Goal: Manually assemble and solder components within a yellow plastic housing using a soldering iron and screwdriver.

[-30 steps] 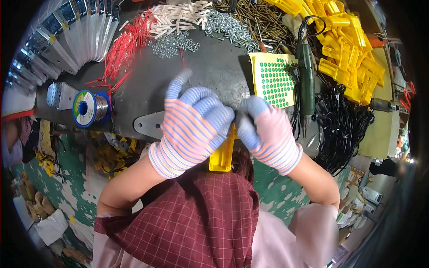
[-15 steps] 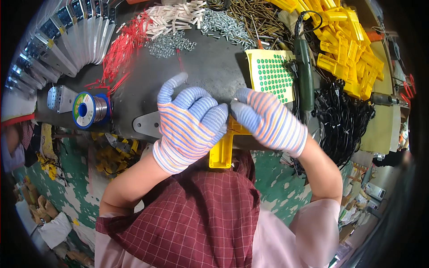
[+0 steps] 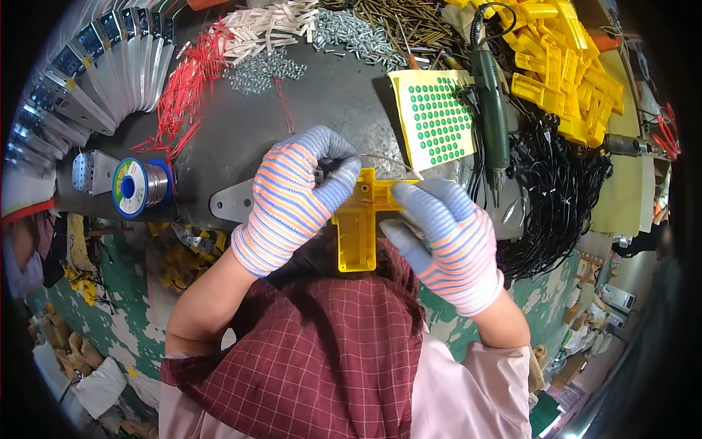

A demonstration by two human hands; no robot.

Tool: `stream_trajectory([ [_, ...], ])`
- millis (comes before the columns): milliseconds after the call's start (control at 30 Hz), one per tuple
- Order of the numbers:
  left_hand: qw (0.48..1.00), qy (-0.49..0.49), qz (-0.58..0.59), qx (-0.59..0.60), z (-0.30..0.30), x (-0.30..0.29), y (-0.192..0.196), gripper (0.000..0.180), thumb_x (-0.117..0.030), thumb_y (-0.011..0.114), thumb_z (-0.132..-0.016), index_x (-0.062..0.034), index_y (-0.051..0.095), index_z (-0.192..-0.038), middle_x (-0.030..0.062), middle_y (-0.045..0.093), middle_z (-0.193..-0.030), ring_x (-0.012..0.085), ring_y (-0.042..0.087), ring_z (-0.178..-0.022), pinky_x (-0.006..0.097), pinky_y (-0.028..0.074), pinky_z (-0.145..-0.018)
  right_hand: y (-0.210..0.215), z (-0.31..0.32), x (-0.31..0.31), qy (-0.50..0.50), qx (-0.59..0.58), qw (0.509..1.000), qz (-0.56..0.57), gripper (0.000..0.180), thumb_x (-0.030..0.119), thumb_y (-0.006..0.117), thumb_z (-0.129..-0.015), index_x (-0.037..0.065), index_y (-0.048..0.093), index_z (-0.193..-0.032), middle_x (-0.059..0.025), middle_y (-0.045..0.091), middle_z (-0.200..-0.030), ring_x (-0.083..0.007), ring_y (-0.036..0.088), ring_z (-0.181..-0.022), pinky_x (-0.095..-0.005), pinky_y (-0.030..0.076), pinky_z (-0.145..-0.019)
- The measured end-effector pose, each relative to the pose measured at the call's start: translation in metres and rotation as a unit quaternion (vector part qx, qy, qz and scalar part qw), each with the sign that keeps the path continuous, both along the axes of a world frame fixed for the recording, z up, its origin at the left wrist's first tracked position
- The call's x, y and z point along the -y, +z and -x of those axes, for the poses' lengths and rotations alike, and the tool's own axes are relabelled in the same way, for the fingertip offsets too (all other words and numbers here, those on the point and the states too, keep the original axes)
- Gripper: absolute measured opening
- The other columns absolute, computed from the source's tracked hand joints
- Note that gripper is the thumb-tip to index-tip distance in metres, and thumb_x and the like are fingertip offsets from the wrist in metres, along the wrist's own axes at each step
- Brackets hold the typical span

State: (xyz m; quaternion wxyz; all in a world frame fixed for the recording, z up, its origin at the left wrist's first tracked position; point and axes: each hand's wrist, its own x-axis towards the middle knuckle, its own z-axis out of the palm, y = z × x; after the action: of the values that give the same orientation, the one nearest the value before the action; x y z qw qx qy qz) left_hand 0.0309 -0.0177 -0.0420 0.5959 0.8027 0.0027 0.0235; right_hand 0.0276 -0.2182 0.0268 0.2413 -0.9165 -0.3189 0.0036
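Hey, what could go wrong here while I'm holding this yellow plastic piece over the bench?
1. The yellow T-shaped part is held only at its top end by the left hand and right hand; its lower end hangs off the bench edge, so a slip may drop it.
2. A thin wire arcs above the part and might snag a gloved finger.

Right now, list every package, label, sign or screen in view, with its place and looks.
Sticker sheet: on the bench beyond the right hand, pale yellow rectangle with rows of round green dot labels.
Solder spool: left of the left hand, blue reel with a round pale face label.
No screens or signs visible.
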Motion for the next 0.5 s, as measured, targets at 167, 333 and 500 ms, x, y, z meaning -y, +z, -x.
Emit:
stream_trajectory([
  [167,1.000,-0.015,-0.019,-0.018,0.006,-0.003,0.001,0.014,-0.009,0.069,-0.087,-0.0037,0.065,-0.099,0.0022,0.065,-0.081,0.0070,0.059,-0.073,0.023,0.050,-0.069,-0.024,-0.004,0.000,0.045,0.093,0.993,0.054,0.026,0.015,0.073,-0.077,0.008,0.065,-0.101,-0.0109,0.064,-0.092,-0.0312,0.065,-0.074,-0.0406,0.054,-0.063],
  [333,0.919,0.028,-0.307,0.247,0.032,0.000,0.010,0.033,-0.035,0.069,-0.086,-0.0111,0.067,-0.109,0.0132,0.063,-0.119,0.0385,0.056,-0.113,0.051,0.041,-0.102,-0.025,-0.004,-0.002,-0.016,0.045,0.998,-0.033,0.021,0.010,0.071,-0.076,0.008,0.064,-0.096,-0.0110,0.064,-0.090,-0.0321,0.064,-0.074,-0.0417,0.053,-0.063],
  [500,0.918,0.042,-0.303,0.250,0.037,0.014,0.009,0.027,-0.024,0.076,-0.070,-0.0203,0.070,-0.096,0.0085,0.059,-0.122,0.0363,0.050,-0.117,0.052,0.042,-0.101,-0.023,-0.006,-0.004,0.002,0.022,0.998,-0.063,0.017,0.010,0.070,-0.079,0.008,0.064,-0.095,-0.0107,0.064,-0.087,-0.0323,0.064,-0.074,-0.0423,0.052,-0.063],
])
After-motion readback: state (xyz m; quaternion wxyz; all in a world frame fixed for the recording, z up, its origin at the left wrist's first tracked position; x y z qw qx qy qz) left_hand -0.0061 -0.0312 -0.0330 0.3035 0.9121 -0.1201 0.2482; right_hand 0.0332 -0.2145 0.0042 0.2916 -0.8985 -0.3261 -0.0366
